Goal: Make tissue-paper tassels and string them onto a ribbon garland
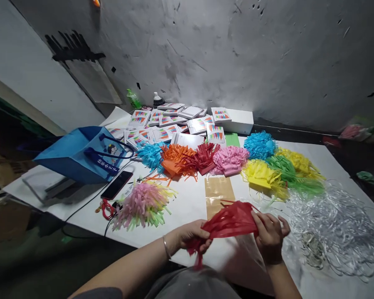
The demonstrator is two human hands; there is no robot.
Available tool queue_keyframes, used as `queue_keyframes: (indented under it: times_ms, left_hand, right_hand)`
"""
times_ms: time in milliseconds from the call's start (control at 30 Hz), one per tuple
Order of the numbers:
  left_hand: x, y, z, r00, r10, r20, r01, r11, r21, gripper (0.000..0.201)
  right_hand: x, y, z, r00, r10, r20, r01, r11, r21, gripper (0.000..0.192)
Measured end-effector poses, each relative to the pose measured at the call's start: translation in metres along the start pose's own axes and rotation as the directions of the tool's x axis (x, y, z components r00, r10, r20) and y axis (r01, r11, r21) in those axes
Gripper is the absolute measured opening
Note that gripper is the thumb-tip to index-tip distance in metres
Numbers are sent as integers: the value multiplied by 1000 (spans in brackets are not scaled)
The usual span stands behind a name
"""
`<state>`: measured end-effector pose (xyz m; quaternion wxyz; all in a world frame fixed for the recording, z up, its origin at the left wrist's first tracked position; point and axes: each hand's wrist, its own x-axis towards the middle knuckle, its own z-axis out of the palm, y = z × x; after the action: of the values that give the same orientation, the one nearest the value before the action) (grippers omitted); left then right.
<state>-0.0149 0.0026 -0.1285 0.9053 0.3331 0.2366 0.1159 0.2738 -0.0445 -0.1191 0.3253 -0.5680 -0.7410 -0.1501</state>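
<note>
A red fringed tissue-paper tassel [232, 220] is stretched between my two hands, above the front edge of the white table. My left hand [195, 236] is closed round its strips at the left end, and some strips hang below the fist. At the right end, my right hand [269, 236] pinches the solid edge between thumb and fingers. Just behind it lies a strip of brown tape [218, 193]. Farther back sit bundles of fringed paper: orange [177, 160], dark red [207, 158], pink [230, 160] and yellow [263, 176].
A tangle of silvery string [333, 228] covers the right side. To the left are a blue bag [77, 153], a phone [116, 185] and a pastel fringed bundle [141, 203]. Printed packets [171, 122] and a white box [239, 121] stand against the wall.
</note>
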Motion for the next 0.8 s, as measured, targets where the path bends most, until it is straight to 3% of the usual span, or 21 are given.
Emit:
queue_keyframes:
  times_ms: [100, 200, 300, 400, 467, 533, 600, 667, 800]
  left_hand:
    - [-28, 22, -28, 984, -51, -172, 104, 943, 316, 32]
    - [-61, 34, -65, 919, -49, -391, 296, 739, 605, 24]
    - [-84, 29, -89, 850, 69, -522, 362, 643, 675, 15]
    - [-84, 5, -88, 772, 257, -581, 356, 582, 731, 29]
    - [-74, -20, -79, 760, 402, -510, 316, 457, 832, 34]
    - [-59, -46, -69, 813, 512, -277, 230, 155, 961, 30]
    - [-47, -67, -65, 852, 511, -109, 166, -66, 984, 25]
    - [-40, -78, -65, 859, 505, -90, 175, -123, 977, 23]
    - [-39, -79, -71, 851, 515, -106, 200, -131, 971, 23]
  right_hand:
    - [-19, -16, 14, 991, -95, 89, 97, 995, -17, 48]
    - [-42, -59, 62, 937, -218, 273, 181, 971, 155, 44]
    - [-62, -99, 111, 913, -253, 319, 181, 954, 241, 32]
    - [-74, -115, 137, 908, -240, 343, 150, 951, 270, 24]
    - [-78, -115, 142, 904, -222, 365, 118, 951, 286, 27]
    - [-82, -111, 141, 898, -217, 382, 98, 946, 308, 29]
    - [-84, -106, 140, 894, -222, 390, 85, 938, 337, 23]
    - [-85, -102, 138, 892, -220, 395, 68, 929, 363, 19]
    - [-85, -99, 133, 887, -206, 413, 26, 916, 401, 16]
